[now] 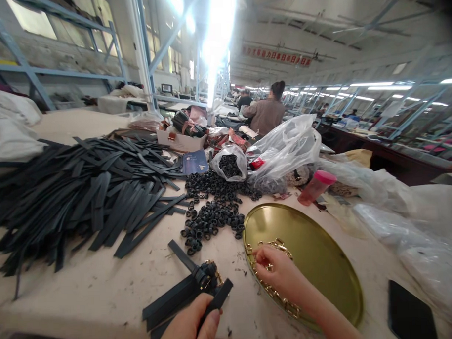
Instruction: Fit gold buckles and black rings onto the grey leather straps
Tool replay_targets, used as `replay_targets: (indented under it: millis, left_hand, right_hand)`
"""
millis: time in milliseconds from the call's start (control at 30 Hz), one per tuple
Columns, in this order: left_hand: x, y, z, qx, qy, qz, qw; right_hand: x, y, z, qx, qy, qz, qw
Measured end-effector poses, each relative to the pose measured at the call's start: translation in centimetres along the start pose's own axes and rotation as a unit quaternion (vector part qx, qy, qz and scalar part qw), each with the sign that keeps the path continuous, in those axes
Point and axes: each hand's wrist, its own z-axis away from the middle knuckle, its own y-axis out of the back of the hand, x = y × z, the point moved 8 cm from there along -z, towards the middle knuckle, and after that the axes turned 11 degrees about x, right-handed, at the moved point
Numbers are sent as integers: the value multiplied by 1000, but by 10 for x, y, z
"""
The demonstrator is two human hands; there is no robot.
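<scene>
My left hand (196,324) is closed around a black strap (222,294) at the front of the table, thumb on top. Just beyond it lies a small stack of black straps (171,301), with black loops and gold buckles (217,274) at its far end. Over the left part of an oval gold tray (325,265), my right hand (272,269) is curled, its fingertips down among gold buckles (291,308) along the rim. One buckle (248,249) lies right by the index fingertip. What the fingers pinch, if anything, is hidden.
A big heap of black straps (74,194) covers the left. Black loops (213,217) lie mid-table, more in a plastic bag (230,163). A pink-lidded jar (315,187), clear plastic bags (395,242) and a phone (411,311) are to the right. A person (270,111) sits farther back.
</scene>
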Motion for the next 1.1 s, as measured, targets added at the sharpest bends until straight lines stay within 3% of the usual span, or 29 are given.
replay_targets:
  millis: [33,67,167,233,333,433,633,733,1000,1100]
  left_hand:
    - [5,4,0,16,-4,6,1000]
    - [10,7,1,29,-9,15,999]
    - [20,14,6,53,-29,58,996]
    - [19,15,12,61,-32,86,994]
    - [10,17,23,76,-22,112,991]
    - [4,19,31,97,-28,119,988]
    - [0,22,33,104,-23,94,990]
    - [-2,23,35,107,-8,63,992]
    - [-3,26,42,104,5,-22,994]
    - [-6,24,41,96,27,5,995]
  right_hand:
    - [-8,-7,9,-39,-37,-117,992]
    - [-18,-16,20,-81,-79,-241,964]
    - [-47,-39,47,-162,-181,-516,822]
    - [-58,-51,57,-165,-222,-611,741]
    - [-59,-65,65,-131,-268,-662,687]
    - [-61,-76,74,-125,-286,-657,686]
    - [-90,-81,98,-185,-244,-592,745]
    - [-98,-83,108,-210,-233,-572,758]
    - [-101,-89,114,-225,-223,-566,761]
    - [-99,-89,112,-206,-196,-549,786]
